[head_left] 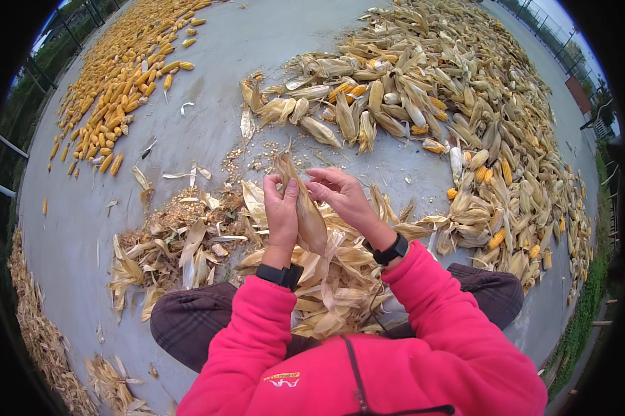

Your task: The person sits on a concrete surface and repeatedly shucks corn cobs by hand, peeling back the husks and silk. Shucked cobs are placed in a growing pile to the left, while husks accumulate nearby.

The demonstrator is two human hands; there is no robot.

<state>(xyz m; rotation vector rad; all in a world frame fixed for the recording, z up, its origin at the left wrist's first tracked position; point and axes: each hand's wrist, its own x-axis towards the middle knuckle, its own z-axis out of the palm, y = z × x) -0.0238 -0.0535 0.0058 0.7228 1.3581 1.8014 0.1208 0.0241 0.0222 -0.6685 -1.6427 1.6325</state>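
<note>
An ear of corn in its dry tan husk (pixel 308 220) is held upright in front of me, its tip pointing away and no kernels showing. My left hand (pixel 282 213) is closed around its left side, thumb lying along the husk. Close against the upper right side of the ear is my right hand (pixel 344 201), its fingers curled in and drawn together. Whether they pinch the husk's edge or something small is hidden. Beneath both hands, loose stripped husks (pixel 333 284) lie heaped between my legs.
A large pile of unhusked corn (pixel 493 132) spreads across the right and far right. Bare yellow cobs (pixel 111 104) lie on the concrete floor (pixel 222 55) at the far left. Husk scraps and debris (pixel 167 243) sit left of my hands; more husks (pixel 42 340) line the left edge.
</note>
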